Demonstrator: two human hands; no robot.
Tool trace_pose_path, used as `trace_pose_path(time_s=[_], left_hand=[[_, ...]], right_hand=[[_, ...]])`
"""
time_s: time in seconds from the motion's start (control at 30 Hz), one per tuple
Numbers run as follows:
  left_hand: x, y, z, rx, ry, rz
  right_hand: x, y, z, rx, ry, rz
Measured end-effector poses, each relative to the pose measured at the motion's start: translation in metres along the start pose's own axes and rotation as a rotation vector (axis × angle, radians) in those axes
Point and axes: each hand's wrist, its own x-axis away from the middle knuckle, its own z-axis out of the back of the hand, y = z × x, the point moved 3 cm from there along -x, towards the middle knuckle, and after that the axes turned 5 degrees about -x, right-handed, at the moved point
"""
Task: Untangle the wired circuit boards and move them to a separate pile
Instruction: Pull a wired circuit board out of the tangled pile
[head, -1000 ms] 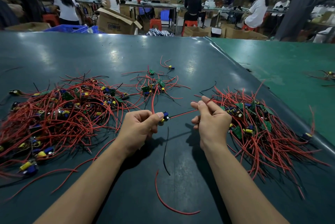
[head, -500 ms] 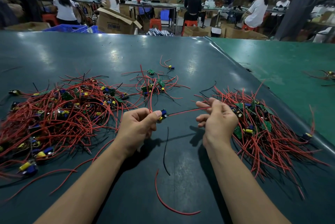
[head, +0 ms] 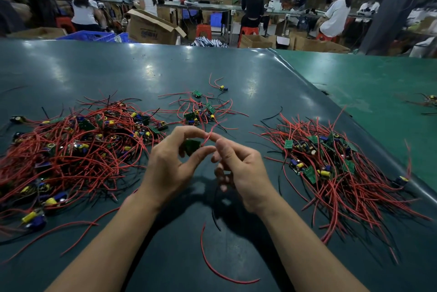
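Your left hand [head: 172, 164] holds one green circuit board [head: 192, 146] between thumb and curled fingers, just above the table [head: 236, 79] between the two piles. Your right hand [head: 238, 168] pinches that board's red wire [head: 208, 137] at the fingertips. Draw the wire straight, away from the board, without jerking the solder joint. Once the wire runs free, place the board on the sorted pile [head: 331, 161], right of the board. The tangled pile [head: 78, 150] lies to its left.

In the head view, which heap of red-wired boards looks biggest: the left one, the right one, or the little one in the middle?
1. Left pile, widest spread.
2. Right pile, somewhat smaller.
3. Middle pile, by far the smallest, though it lies farther from the camera.
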Motion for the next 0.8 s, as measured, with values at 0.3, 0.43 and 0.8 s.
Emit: trace_pose_path(time_s=[0.3, 0.43, 0.8], left_hand=[[-0.001, 0.003, -0.005, -0.058, -0.194, -0.075], [-0.002, 0.001, -0.004, -0.071, -0.206, -0.138], [0.001, 0.005, -0.008, -0.104, -0.181, -0.107]], right_hand=[[-0.002, 0.002, 0.01, 0.037, 0.061, -0.113], [-0.007, 0.0, 0.02, 0.037, 0.223, -0.063], [-0.012, -0.005, 0.03, -0.159, 0.349, 0.023]])
